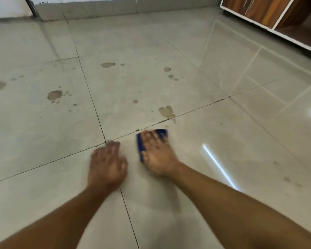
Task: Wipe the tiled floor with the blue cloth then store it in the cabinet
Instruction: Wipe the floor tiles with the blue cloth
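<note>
A folded blue cloth (141, 146) lies flat on the grey tiled floor (151, 90), just below a grout line. My right hand (157, 153) presses down on it with fingers spread, covering most of it; blue shows at the left edge and beyond the fingertips. My left hand (107, 162) rests flat on the tile beside it, fingers near a grout crossing, holding nothing. Both hands are motion-blurred. The wooden cabinet (269, 13) with white edging stands at the far right corner, one compartment open.
Several brownish dried stains (166, 112) dot the tiles ahead, with more stains (54, 95) to the left. A wall base (101, 10) runs along the back, with a metal leg (31, 7) at far left. The floor at right is glossy with reflections.
</note>
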